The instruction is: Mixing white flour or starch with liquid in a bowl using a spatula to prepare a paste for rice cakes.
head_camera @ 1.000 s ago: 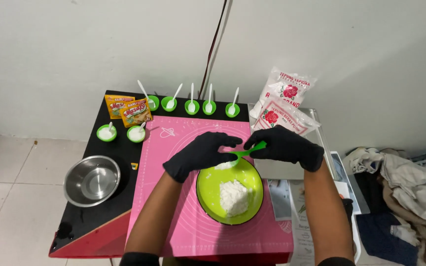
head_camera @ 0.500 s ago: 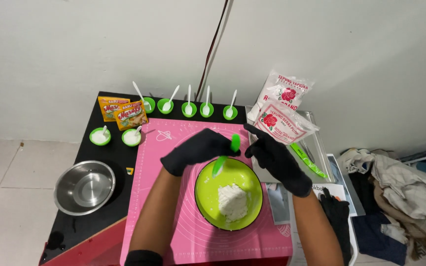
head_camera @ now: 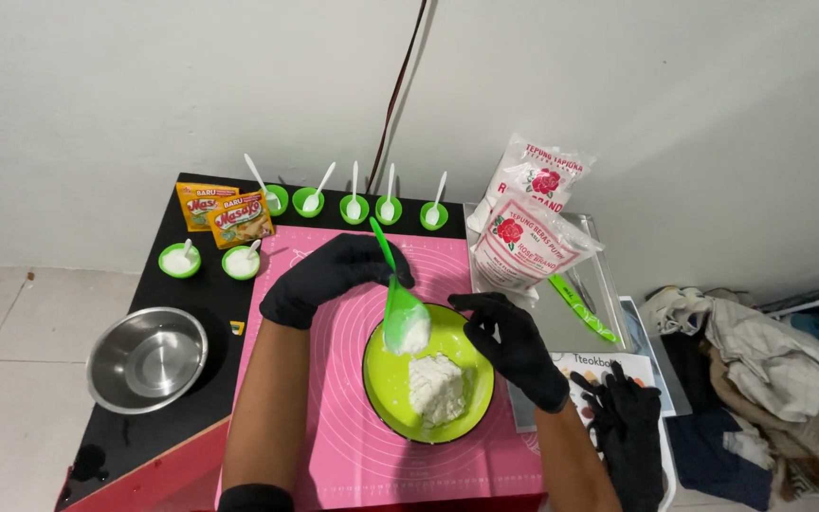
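Both gloved: left hand [head_camera: 334, 277] holds green spoon [head_camera: 400, 308] over bowl [head_camera: 383, 377].

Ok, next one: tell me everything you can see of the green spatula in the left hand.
The green spatula looks like translucent plastic or silicone: a thin bright green handle widening into a paler, rounded blade. The left hand, in a black glove, holds the handle near its upper part, with the top end sticking out above the fingers. It tilts down and to the right, blade lowest, over the rim of the lime-green bowl. White powder clings to the blade. The right hand is beside it, not touching it.
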